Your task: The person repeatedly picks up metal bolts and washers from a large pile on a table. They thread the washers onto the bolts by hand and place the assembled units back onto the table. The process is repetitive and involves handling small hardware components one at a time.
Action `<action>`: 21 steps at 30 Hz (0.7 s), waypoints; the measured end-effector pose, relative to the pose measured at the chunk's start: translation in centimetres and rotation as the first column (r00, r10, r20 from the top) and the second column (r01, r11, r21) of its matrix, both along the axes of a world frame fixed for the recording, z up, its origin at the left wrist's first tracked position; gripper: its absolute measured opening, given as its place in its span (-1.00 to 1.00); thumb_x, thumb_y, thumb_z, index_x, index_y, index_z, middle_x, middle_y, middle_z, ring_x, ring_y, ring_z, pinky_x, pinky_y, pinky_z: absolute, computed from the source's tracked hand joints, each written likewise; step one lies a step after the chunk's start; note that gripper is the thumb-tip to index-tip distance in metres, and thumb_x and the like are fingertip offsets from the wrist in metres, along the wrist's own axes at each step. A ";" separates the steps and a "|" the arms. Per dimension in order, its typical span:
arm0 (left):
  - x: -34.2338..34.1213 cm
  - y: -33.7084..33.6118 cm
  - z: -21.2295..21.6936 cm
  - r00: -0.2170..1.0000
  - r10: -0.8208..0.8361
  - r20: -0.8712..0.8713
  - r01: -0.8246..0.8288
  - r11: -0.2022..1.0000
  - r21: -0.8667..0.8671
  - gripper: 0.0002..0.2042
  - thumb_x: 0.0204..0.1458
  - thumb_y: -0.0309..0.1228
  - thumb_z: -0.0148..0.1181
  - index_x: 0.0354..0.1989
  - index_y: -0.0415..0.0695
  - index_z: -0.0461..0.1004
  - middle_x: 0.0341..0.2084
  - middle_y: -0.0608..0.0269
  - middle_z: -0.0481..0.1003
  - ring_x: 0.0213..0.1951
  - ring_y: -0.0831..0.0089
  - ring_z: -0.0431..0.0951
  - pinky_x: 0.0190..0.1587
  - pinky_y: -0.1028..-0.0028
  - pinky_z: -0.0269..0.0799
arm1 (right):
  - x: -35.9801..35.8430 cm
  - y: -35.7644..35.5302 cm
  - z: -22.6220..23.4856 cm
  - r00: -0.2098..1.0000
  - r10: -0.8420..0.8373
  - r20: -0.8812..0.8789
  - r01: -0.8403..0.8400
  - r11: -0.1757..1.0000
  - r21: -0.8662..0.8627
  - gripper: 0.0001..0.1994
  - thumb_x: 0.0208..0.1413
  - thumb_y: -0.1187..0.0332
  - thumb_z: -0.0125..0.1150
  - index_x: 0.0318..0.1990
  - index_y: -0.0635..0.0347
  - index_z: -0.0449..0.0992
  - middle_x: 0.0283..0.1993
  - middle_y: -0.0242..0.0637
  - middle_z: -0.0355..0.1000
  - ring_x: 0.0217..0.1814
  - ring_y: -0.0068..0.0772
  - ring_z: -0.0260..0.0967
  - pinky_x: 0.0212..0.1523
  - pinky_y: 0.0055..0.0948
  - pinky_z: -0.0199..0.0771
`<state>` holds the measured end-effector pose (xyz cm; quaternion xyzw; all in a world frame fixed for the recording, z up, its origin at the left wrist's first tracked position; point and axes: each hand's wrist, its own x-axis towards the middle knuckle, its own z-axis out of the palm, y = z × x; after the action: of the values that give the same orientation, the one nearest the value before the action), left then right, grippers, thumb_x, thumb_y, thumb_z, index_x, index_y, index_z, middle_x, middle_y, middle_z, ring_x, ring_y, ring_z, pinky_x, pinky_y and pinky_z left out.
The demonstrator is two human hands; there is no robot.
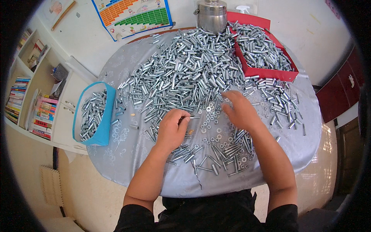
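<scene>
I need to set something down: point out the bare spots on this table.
Bare cloth lies between the blue box and left forearm, right of the right forearm, and along the front edge. Crowded: the metal pieces from the pot to the left hand and right hand, and around the red box.

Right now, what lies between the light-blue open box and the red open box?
A broad heap of loose silvery tubular metal parts, as the head view shows.

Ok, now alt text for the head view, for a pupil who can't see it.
A person's left hand holds a bolt over a table piled with metal parts; the right hand is open beside loose washers. A blue box at left and a red box at right hold more.
</scene>
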<state>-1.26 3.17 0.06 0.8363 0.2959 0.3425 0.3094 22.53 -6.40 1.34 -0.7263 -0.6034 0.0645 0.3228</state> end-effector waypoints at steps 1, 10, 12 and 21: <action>0.0 0.0 -0.1 1.000 0.001 0.006 -0.001 1.000 0.004 -0.92 0.03 -0.52 0.15 -0.31 -0.23 0.50 -0.43 0.16 0.46 -0.39 0.32 0.47 -0.29 0.43 0.38 | 0.1 1.0 0.2 0.998 -0.032 0.049 0.032 0.999 -0.007 -0.59 0.06 0.26 0.21 0.05 0.26 0.46 0.08 0.10 0.36 0.14 0.12 0.30 0.15 -0.13 0.31; 0.2 -0.1 0.4 0.999 -0.003 0.038 0.003 1.000 -0.011 -0.91 0.02 -0.52 0.15 -0.31 -0.22 0.50 -0.42 0.11 0.47 -0.35 0.21 0.49 -0.27 0.36 0.39 | 3.8 11.8 -0.2 0.918 -0.256 0.302 0.230 0.966 0.119 -0.50 0.01 -0.05 0.21 0.04 0.05 0.52 0.16 0.02 0.32 0.21 0.08 0.24 0.23 -0.04 0.18; 0.2 -0.1 0.3 0.999 -0.011 0.041 0.012 0.999 -0.031 -0.91 0.02 -0.51 0.15 -0.31 -0.21 0.50 -0.42 0.09 0.47 -0.34 0.14 0.49 -0.26 0.32 0.39 | 3.1 12.3 -0.3 0.917 -0.281 0.284 0.293 0.956 0.003 -0.53 -0.01 -0.08 0.18 0.00 -0.06 0.55 0.17 -0.04 0.31 0.26 0.04 0.19 0.27 0.00 0.09; 0.2 -0.2 -0.3 0.999 0.018 0.043 -0.014 0.996 -0.091 -0.91 0.03 -0.52 0.17 -0.29 -0.22 0.51 -0.41 0.16 0.47 -0.38 0.37 0.48 -0.31 0.46 0.39 | 1.8 4.1 -2.9 0.935 -0.086 0.343 0.047 0.991 0.122 -0.70 -0.03 0.12 0.20 -0.19 0.05 0.59 0.08 -0.16 0.37 0.14 -0.01 0.27 0.17 -0.04 0.22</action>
<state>-1.02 2.93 -0.20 0.8114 0.3108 0.3495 0.3506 24.37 -2.34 -1.61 -0.7271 -0.6287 -0.1097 0.2531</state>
